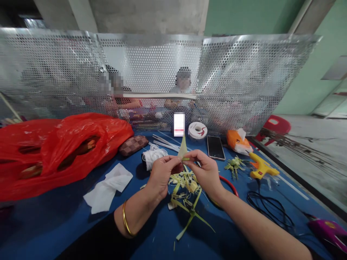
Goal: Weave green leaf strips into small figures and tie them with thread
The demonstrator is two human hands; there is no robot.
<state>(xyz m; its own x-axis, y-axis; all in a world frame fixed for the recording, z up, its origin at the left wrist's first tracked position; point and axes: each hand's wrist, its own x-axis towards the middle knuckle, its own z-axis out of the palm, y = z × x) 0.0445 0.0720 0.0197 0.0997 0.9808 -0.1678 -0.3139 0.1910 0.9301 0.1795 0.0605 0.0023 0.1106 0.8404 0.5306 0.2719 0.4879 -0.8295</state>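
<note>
Leaf upright between left hand and right hand, base in both hands' fingertip pinch, over the table.

Soft diffuse light, faint shadows, stretched edges

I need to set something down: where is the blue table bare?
Bare blue table: front left, between red bag, white tissue and left sleeve; a smaller patch, between leaf cross and right forearm. Crowded: centre, with leaf scraps; right, around the yellow glue gun.
</note>
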